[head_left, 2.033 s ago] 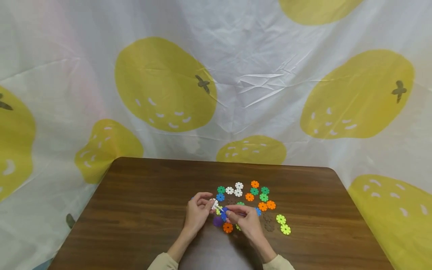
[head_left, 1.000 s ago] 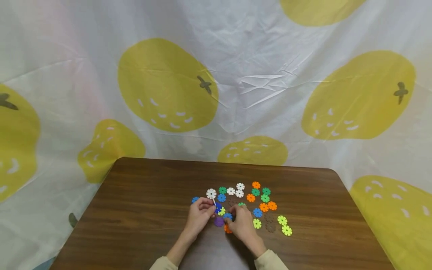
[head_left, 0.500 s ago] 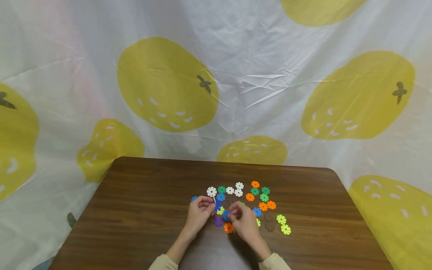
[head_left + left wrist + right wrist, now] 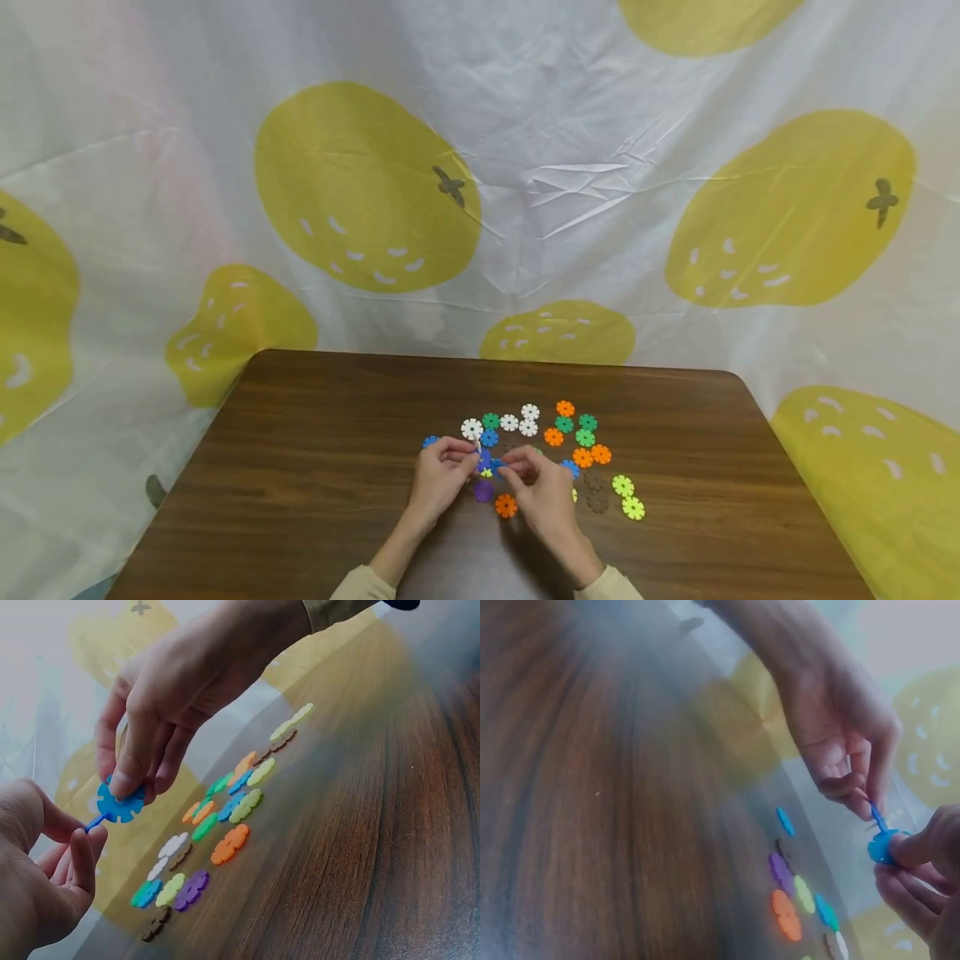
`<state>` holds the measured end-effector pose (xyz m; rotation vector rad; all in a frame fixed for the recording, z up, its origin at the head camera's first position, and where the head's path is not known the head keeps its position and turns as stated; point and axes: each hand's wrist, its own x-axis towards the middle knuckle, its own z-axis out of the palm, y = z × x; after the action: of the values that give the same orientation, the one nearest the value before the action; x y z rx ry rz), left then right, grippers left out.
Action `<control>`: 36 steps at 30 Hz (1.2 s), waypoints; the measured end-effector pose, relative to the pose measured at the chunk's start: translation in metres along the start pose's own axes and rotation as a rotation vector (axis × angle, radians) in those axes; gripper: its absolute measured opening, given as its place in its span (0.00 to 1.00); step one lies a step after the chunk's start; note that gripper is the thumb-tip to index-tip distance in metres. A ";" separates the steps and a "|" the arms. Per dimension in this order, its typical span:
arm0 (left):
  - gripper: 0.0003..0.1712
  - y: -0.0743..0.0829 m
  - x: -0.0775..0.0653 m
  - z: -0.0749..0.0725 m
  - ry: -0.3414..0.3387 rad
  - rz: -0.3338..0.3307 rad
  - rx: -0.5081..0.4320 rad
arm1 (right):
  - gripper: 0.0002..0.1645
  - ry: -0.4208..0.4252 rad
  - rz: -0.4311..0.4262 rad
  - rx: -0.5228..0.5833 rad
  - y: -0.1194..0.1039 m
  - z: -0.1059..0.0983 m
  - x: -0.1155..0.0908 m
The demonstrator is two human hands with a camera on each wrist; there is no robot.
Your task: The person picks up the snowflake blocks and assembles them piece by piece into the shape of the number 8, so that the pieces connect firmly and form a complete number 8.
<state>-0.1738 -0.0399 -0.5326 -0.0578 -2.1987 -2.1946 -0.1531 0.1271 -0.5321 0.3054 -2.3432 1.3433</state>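
In the head view my left hand (image 4: 442, 473) pinches a small chain of notched plastic discs above the table. The chain has a white disc (image 4: 471, 428) at its far end, a white piece seen edge-on, and a dark blue disc (image 4: 484, 459). My right hand (image 4: 546, 493) pinches a lighter blue disc (image 4: 120, 802) between thumb and fingers. From the left wrist view, this disc's rim meets the edge of the dark blue disc (image 4: 96, 822), which shows edge-on at my left fingertips. The white pieces are hidden there.
Loose discs lie on the brown table (image 4: 315, 500), among them a purple disc (image 4: 483, 492), an orange disc (image 4: 506, 505), and yellow-green discs (image 4: 633, 508). Brown discs (image 4: 597, 502) blend into the wood. A printed curtain (image 4: 525, 250) hangs behind the far table edge.
The dark blue disc has passed from my right hand onto the chain in my left. My right hand then picked a lighter blue disc off the table and raised it to the dark blue one.
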 end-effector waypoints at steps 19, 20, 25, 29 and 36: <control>0.09 0.013 0.004 -0.008 0.030 -0.016 0.009 | 0.15 0.106 -0.287 0.019 0.006 0.020 -0.003; 0.09 0.013 0.005 -0.009 0.043 -0.009 0.027 | 0.15 0.085 -0.261 0.026 0.005 0.021 -0.003; 0.08 0.018 0.006 -0.017 0.090 -0.026 0.036 | 0.19 -0.065 -0.054 -0.058 0.005 0.023 -0.005; 0.09 0.016 0.007 -0.022 0.105 -0.061 -0.021 | 0.19 -0.204 0.027 -0.224 0.011 0.024 -0.010; 0.10 0.010 0.005 -0.024 0.080 -0.094 -0.026 | 0.19 -0.270 0.029 -0.293 0.015 0.031 -0.012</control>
<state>-0.1783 -0.0634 -0.5220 0.1332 -2.1729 -2.2306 -0.1566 0.1078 -0.5632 0.3836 -2.7347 1.0010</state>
